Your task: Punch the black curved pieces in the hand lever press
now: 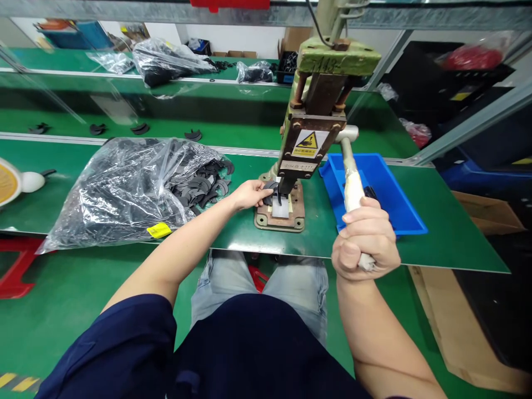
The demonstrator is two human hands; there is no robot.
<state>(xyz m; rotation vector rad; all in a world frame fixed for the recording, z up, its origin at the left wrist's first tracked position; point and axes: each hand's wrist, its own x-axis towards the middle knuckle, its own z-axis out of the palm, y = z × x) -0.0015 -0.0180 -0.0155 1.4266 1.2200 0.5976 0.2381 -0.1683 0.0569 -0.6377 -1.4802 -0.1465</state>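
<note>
A hand-operated press [310,116] stands upright on the green bench, a yellow warning label on its front. My right hand [368,241] is closed round the tape-wrapped end of its lever [352,180], to the right of the press. At the press base [291,223], my left hand [251,195] pinches a curved black part [269,194] beside the ram. A small pale plate [280,208] lies on the base under the ram. The exact contact between part and ram is too small to make out.
Left of the press lies a clear plastic bag [124,188] with many curved black parts [203,185] spilling from its mouth. A blue bin [399,205] sits on the right. A round yellow-and-white object [9,183] is at the far left. Metal shelf rails run behind.
</note>
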